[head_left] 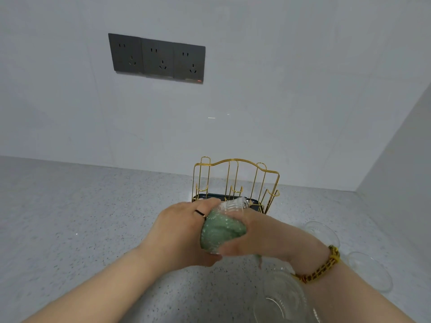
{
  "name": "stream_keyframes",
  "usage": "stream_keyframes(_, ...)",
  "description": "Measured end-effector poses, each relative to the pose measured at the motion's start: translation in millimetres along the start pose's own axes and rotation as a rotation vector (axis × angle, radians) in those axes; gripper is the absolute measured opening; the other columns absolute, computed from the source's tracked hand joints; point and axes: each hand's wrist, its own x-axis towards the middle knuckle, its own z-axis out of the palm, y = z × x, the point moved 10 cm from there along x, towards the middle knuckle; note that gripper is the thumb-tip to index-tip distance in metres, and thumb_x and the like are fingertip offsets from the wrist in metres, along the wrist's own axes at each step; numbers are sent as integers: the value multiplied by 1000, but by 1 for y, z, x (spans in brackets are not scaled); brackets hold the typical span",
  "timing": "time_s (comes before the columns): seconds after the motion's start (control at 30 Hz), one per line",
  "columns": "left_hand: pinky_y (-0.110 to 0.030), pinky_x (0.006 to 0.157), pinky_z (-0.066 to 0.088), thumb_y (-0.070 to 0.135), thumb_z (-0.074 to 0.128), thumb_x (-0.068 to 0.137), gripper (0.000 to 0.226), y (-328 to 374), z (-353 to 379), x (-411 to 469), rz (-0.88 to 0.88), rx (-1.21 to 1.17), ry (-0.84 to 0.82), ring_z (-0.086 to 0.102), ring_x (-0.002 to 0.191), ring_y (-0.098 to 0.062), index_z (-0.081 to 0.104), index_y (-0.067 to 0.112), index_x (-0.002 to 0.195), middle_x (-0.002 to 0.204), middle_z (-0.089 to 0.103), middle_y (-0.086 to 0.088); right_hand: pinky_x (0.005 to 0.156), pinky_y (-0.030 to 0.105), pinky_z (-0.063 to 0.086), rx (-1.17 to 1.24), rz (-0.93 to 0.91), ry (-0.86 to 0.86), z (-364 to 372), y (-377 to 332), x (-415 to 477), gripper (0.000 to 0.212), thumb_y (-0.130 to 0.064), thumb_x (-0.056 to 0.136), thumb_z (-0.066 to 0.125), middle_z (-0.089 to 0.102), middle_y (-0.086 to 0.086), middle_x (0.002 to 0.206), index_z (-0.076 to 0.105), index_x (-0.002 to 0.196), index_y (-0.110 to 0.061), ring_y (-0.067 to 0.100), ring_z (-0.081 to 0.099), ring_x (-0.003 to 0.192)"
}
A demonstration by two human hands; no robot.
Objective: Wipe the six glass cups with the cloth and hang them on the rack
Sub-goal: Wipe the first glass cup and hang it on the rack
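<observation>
left hand [179, 238] wrapped around a clear glass cup [231, 206], held in the air just in front of the gold wire rack [235, 180]. right hand [254, 238] pressing a green cloth [221, 231] stuffed inside the cup. three more glass cups [279, 297] waiting on the speckled counter [81, 217] at right.

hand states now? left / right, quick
Left hand: closed around the glass cup.
Right hand: closed on the green cloth, pressing it against the cup.
</observation>
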Motion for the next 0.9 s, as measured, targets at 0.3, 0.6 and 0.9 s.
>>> stream_keyframes(0.3, -2, 60, 37, 40, 79, 59, 77, -28, 36, -9, -275, -436, -227, 48, 70, 12, 34, 42, 122, 76, 48, 30, 46, 15, 44, -199, -65, 64, -18, -6, -2, 10, -23, 89, 54, 50, -9, 71, 54, 94, -32, 8, 48, 55)
stream_keyframes(0.6, -16, 77, 45, 32, 81, 59, 63, -49, 56, -15, -459, -789, -226, 55, 99, -7, 45, 34, 111, 102, 54, 14, 42, 19, 38, 57, -116, 350, -63, 2, -16, 24, -15, 92, 47, 60, 9, 70, 61, 93, -34, 17, 48, 48)
stream_keyframes(0.9, -31, 88, 38, -4, 67, 73, 48, -74, 34, -16, -622, -1253, 239, 53, 98, -19, 44, 17, 110, 91, 55, 12, 42, 25, 49, 1435, -172, 711, -28, 47, -23, 25, -16, 96, 36, 67, 4, 53, 57, 91, -2, 18, 62, 49)
